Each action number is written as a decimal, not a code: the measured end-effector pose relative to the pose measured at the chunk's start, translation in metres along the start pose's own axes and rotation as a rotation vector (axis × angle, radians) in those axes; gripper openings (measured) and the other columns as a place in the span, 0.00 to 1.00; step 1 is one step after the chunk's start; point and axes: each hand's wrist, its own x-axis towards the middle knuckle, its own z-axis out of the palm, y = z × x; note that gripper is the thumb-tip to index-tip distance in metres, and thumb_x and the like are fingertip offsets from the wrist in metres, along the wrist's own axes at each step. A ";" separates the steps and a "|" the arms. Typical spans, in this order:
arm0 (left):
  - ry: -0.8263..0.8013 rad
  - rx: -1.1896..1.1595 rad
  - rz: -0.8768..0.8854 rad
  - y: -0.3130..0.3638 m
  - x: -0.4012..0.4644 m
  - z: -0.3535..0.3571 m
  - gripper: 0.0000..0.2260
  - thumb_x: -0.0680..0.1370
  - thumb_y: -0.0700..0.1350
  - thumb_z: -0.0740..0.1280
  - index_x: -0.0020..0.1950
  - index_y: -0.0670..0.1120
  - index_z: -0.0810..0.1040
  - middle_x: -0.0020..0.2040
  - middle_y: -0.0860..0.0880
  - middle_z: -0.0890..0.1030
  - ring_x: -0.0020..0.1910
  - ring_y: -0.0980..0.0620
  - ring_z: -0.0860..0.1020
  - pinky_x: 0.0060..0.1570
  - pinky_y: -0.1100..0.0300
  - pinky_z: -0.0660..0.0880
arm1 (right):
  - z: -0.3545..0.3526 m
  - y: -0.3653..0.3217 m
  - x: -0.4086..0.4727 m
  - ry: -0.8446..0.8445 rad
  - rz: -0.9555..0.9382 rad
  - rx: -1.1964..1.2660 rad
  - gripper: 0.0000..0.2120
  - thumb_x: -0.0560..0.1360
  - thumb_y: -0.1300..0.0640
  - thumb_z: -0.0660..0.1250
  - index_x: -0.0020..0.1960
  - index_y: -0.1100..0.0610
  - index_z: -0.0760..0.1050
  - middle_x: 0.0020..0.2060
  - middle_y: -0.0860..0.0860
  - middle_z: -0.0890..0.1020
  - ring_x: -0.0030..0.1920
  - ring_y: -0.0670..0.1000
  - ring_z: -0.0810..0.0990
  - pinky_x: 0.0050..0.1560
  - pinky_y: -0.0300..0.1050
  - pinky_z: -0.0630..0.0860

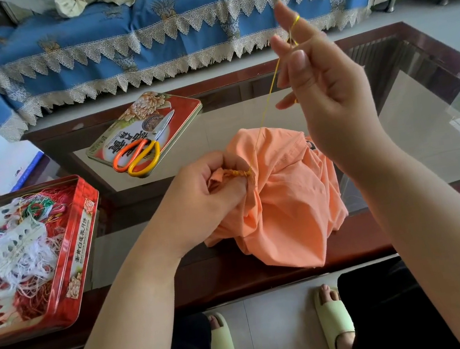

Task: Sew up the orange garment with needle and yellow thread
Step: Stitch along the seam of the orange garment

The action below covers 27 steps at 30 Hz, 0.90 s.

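A person sits at a glass-topped table (409,105) where a bunched orange garment (282,196) rests near the front edge; the left hand (211,195) pinches a fold of it beside a row of yellow stitches (239,172). The right hand (326,88) is raised above, fingers loosely spread, with the yellow thread (267,100) looped around one finger and running taut down to the stitches; the needle cannot be made out. To the left, scissors (141,148) lie on a tin lid (183,106), near an open red tin (82,232) of tangled threads.
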 end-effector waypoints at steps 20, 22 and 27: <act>-0.232 -0.075 -0.091 0.001 -0.001 -0.012 0.11 0.69 0.52 0.70 0.48 0.49 0.83 0.43 0.54 0.84 0.44 0.58 0.81 0.45 0.65 0.76 | 0.003 0.038 0.001 -0.039 -0.222 -0.715 0.14 0.81 0.59 0.58 0.39 0.62 0.73 0.71 0.62 0.66 0.75 0.61 0.58 0.70 0.46 0.58; -0.275 -0.063 -0.099 0.003 -0.002 -0.013 0.11 0.69 0.51 0.70 0.48 0.48 0.83 0.41 0.55 0.83 0.41 0.59 0.81 0.42 0.68 0.76 | 0.003 0.040 0.002 0.021 -0.216 -0.726 0.14 0.80 0.59 0.58 0.39 0.62 0.74 0.69 0.62 0.68 0.74 0.59 0.60 0.69 0.47 0.59; -0.325 -0.054 -0.093 0.004 -0.004 -0.016 0.09 0.70 0.50 0.71 0.46 0.48 0.83 0.41 0.54 0.83 0.41 0.57 0.81 0.42 0.65 0.76 | 0.004 0.048 0.002 0.104 -0.178 -0.739 0.13 0.79 0.59 0.58 0.39 0.61 0.74 0.66 0.62 0.70 0.70 0.58 0.69 0.63 0.47 0.62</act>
